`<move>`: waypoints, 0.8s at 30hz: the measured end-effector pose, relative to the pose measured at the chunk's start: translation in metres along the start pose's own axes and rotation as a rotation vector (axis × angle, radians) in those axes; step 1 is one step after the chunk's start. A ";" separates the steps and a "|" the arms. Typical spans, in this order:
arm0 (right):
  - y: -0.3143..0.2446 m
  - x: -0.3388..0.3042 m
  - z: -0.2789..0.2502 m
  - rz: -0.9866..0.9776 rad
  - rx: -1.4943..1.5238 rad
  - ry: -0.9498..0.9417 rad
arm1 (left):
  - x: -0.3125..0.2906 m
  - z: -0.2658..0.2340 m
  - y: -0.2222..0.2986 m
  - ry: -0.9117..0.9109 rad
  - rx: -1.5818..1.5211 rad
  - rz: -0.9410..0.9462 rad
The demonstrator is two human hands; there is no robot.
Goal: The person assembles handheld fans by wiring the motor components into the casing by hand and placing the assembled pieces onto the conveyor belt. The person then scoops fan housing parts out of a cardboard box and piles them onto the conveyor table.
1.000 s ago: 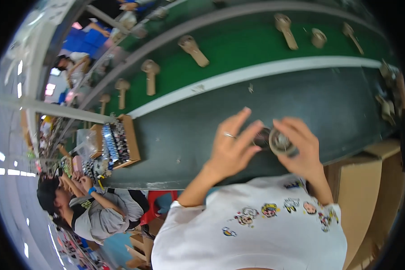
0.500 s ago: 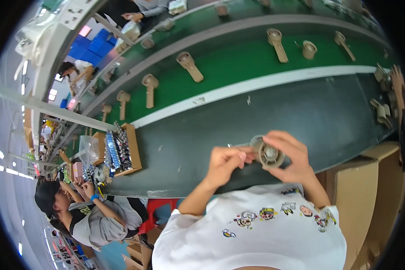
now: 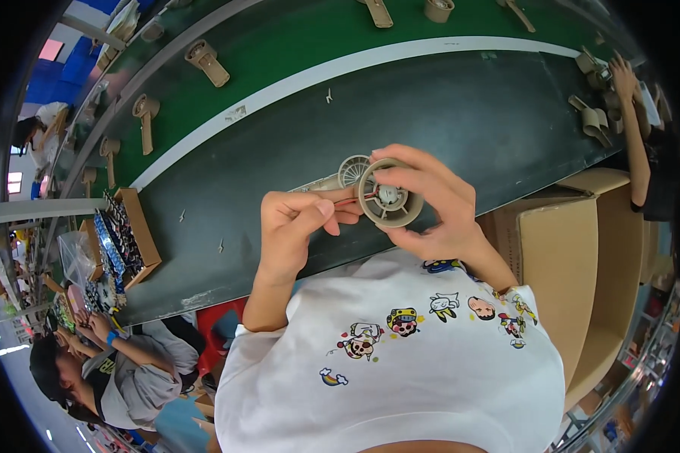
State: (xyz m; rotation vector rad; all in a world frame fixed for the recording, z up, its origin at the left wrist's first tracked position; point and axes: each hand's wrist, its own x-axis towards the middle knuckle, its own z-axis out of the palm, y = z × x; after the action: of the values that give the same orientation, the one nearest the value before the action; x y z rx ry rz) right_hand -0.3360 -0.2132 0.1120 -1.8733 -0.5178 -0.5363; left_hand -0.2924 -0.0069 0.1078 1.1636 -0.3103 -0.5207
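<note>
My right hand (image 3: 442, 198) is closed round a beige, ring-shaped fan housing (image 3: 414, 214), its round opening tilted toward me. Inside sits a small whitish motor (image 3: 390, 197) held by spokes. A thin red wire (image 3: 344, 201) runs out of the ring to my left hand (image 3: 298, 219), whose thumb and finger pinch it. Just behind the ring a beige fan shell (image 3: 353, 170) with a slotted round grille shows, its handle reaching left; my hands partly cover it, and I cannot tell whether it rests on the table.
Beyond the dark worktable (image 3: 279, 143), a green conveyor (image 3: 279, 53) carries several beige handheld fan shells (image 3: 208, 63). A box of packed parts (image 3: 132, 238) stands left, near a seated co-worker (image 3: 140, 366). Another person's hand (image 3: 624, 79) is by shells (image 3: 593, 121) at right. A large open carton (image 3: 555, 257) stands right.
The view has shifted, so the conveyor and boxes sit farther left and higher. The housing has turned, now showing its motor and the red wire more plainly. Both hands keep their holds.
</note>
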 end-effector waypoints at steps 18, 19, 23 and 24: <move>0.017 -0.002 0.007 -0.158 -0.210 -0.082 | 0.006 0.003 -0.039 0.369 1.045 0.519; 0.016 -0.001 0.009 -0.166 -0.284 -0.117 | 0.007 0.002 -0.044 0.379 1.035 0.525; 0.013 0.011 -0.001 -0.177 -0.448 -0.196 | 0.015 -0.011 -0.043 0.342 1.250 0.638; 0.012 0.014 -0.005 -0.187 -0.490 -0.195 | 0.013 -0.018 -0.042 0.311 1.249 0.610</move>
State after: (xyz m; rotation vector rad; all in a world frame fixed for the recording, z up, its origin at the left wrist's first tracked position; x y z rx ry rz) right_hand -0.3182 -0.2202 0.1126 -2.3745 -0.7452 -0.6498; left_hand -0.2820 -0.0128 0.0620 2.1923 -0.7321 0.5070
